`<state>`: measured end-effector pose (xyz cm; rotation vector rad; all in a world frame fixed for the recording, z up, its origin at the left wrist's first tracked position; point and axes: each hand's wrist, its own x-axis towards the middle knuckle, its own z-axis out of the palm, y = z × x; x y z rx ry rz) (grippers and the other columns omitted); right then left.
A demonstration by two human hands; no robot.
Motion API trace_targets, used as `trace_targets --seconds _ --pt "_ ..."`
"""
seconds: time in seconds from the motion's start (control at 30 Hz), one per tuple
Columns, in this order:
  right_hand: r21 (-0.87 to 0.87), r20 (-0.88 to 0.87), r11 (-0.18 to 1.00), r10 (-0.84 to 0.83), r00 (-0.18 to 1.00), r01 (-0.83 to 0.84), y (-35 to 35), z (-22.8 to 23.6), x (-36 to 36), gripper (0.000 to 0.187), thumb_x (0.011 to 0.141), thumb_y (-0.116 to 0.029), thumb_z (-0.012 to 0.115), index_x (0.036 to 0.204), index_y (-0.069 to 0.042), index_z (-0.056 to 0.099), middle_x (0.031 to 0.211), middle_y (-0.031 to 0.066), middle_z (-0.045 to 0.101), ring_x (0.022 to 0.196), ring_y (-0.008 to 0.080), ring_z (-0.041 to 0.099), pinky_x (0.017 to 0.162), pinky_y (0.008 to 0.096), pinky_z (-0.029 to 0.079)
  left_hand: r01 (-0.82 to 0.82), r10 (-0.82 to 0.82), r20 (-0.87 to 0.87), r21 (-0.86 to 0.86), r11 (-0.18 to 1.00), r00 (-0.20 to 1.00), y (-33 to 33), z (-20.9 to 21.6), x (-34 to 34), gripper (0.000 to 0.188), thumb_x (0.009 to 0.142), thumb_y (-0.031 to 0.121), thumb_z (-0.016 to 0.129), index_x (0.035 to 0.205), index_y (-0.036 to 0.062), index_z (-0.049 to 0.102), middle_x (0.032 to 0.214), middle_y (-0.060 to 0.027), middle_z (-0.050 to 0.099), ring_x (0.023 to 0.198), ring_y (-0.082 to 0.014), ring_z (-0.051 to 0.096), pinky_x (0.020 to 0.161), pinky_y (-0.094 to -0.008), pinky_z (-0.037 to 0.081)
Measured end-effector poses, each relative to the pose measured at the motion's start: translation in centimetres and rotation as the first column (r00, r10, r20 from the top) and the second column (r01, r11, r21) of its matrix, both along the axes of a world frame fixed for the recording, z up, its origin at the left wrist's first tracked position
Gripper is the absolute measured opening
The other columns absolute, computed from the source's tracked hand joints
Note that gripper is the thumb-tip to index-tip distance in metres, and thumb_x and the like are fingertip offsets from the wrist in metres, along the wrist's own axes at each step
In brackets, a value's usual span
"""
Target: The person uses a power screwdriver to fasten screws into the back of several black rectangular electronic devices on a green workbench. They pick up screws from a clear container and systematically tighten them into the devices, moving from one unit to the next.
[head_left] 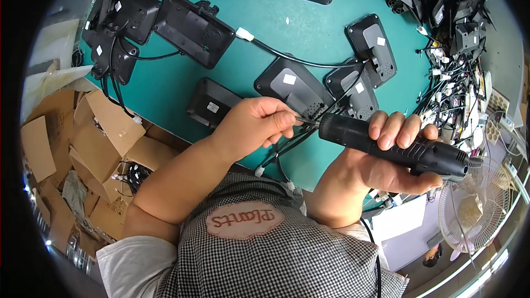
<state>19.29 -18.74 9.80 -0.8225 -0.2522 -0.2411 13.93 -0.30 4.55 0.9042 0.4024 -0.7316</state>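
My right hand (395, 152) is wrapped round a black electric screwdriver (353, 131), held nearly level with its bit pointing left. At the tip of that bit, the thumb and fingers of my left hand (265, 121) are pinched together. Whatever sits between them is too small to make out, perhaps only the bit's end. Just beyond my hands lie black plastic housings with white labels: one housing (292, 85) in the middle, another housing (212, 102) beside my left wrist, and a third housing (372, 47) farther right. A black cable with a white connector (244, 34) runs across them.
The green tabletop (259, 19) carries more black housings (138, 16) piled at the left. A heap of cables with white connectors (447, 83) lines its right side. Open cardboard boxes (105, 127) stand at the lower left, and a fan (475, 204) is at the lower right.
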Motion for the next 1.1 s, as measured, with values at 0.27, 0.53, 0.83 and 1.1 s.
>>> trace_targets --seconds 0.27,0.53,0.83,1.1 --pt "0.099 -0.045 0.994 0.055 0.997 -0.05 0.6 0.0 1.0 0.071 0.082 -0.063 0.049 0.119 -0.003 0.043 0.082 0.0096 0.052 0.062 0.0192 0.055 0.055 0.0333 0.045 0.013 -0.076 0.347 0.181 0.983 0.935 0.8 0.5 0.6 0.019 0.092 0.013 0.051 0.085 -0.0033 0.059 0.07 -0.0047 0.06 0.059 -0.0082 0.051 0.055 -0.0216 0.043" --pt "0.099 -0.074 0.99 0.107 0.991 -0.1 1.7 -0.1 2.1 0.07 0.082 -0.062 0.051 0.12 -0.003 0.044 0.083 0.0094 0.052 0.062 0.0195 0.054 0.055 0.033 0.045 0.05 -0.32 0.52 0.468 0.883 0.792 2.7 1.2 2.2 0.019 0.091 0.012 0.052 0.096 -0.0035 0.061 0.079 -0.0043 0.065 0.072 -0.0096 0.058 0.067 -0.0256 0.047" --pt "-0.149 0.068 0.984 -0.088 0.994 0.097 1.7 -1.8 3.2 0.072 0.082 -0.066 0.047 0.119 -0.004 0.046 0.083 0.0107 0.054 0.061 0.0206 0.054 0.055 0.0358 0.047 -0.039 -0.436 0.318 0.842 0.537 0.842 1.8 -1.8 4.6 0.037 0.083 0.017 0.062 0.117 0.0052 0.056 0.078 -0.0133 0.061 0.066 -0.0219 0.058 0.063 -0.0305 0.046" --pt "-0.19 0.159 0.973 -0.1 0.982 0.13 4.0 -5.5 4.2 0.063 0.081 -0.056 0.058 0.115 -0.005 0.045 0.082 0.0147 0.059 0.064 0.0248 0.06 0.057 0.0354 0.052 -0.036 -0.458 0.32 0.849 0.527 0.829 1.2 -3.9 4.6 0.061 0.072 0.02 0.074 0.127 0.0102 0.049 0.058 -0.0079 0.047 0.052 -0.0198 0.045 0.051 -0.0332 0.039"
